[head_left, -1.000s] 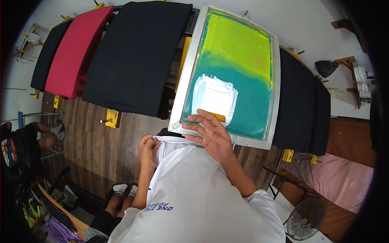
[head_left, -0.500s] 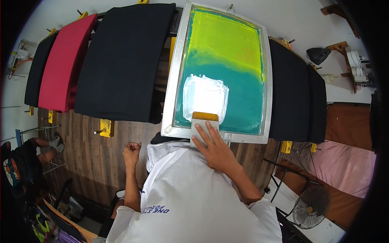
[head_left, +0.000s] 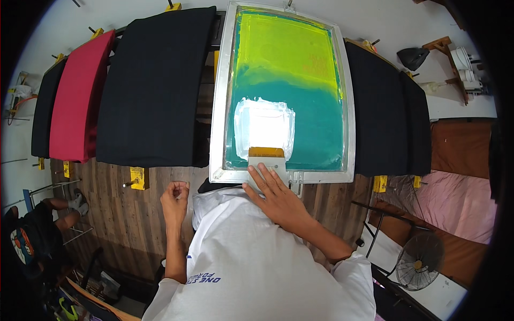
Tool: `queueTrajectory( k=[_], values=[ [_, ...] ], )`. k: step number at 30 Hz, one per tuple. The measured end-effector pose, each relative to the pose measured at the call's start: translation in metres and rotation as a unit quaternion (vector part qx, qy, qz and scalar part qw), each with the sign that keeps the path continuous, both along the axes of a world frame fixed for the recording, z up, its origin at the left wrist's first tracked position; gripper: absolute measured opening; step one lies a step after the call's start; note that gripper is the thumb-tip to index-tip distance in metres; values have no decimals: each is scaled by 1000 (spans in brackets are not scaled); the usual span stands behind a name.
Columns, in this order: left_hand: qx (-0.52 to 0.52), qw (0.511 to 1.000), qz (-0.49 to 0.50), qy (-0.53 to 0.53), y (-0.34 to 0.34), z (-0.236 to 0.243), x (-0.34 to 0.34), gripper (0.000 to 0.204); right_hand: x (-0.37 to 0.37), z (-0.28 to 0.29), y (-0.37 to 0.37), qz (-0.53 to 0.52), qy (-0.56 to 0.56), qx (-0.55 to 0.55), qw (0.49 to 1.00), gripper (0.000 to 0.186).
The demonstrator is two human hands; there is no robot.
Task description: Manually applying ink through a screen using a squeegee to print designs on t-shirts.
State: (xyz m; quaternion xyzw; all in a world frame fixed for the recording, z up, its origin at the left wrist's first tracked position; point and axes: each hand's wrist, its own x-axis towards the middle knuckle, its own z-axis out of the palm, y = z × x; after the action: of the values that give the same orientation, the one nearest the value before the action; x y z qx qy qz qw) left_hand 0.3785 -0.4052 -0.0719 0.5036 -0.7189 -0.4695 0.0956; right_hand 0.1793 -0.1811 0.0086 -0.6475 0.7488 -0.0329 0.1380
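Note:
A silk-screen frame (head_left: 217,123) with a pale metal rim lies before me, its mesh yellow-green at the far part and teal nearer. White ink (head_left: 265,128) covers a roughly square patch on the near part of the mesh. My right hand (head_left: 276,198) is closed on a squeegee (head_left: 267,152) with an amber blade and a light grey handle. The blade rests at the near edge of the white patch; the palm hides part of the handle. Off to the left of the frame, my left hand (head_left: 175,198) is raised with its fingers curled together, nothing visible in them.
Black cloth-covered boards (head_left: 152,91) and a red one (head_left: 80,101) stand left of the frame; more black boards (head_left: 377,112) are at right. Yellow brackets (head_left: 140,178) jut from the near ends. A fan (head_left: 420,261) stands lower right. Another person (head_left: 32,235) is at far left.
The whole view has shifted slightly, so the frame sits a little further left. The squeegee stays at the near edge of the white patch, with my right hand still on it.

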Motion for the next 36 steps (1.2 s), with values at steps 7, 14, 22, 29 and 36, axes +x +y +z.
queueTrajectory(
  k=[7,14,22,29,36],
  values=[
    [-63,989,-127,50,20,53,-35,17,-4,-13,5,-67,15,64,996,64],
    [-95,884,-442,117,56,72,-103,46,-19,-31,7,-135,-26,17,990,70],
    [-254,848,-460,75,72,40,-143,69,-42,-14,-8,-237,-92,-37,966,59],
    [-120,866,-484,15,49,72,-175,40,-71,5,-26,-257,-139,36,956,43],
    [-172,871,-458,40,5,66,-248,25,-147,-1,-73,-241,-93,-47,965,31]
  ],
)
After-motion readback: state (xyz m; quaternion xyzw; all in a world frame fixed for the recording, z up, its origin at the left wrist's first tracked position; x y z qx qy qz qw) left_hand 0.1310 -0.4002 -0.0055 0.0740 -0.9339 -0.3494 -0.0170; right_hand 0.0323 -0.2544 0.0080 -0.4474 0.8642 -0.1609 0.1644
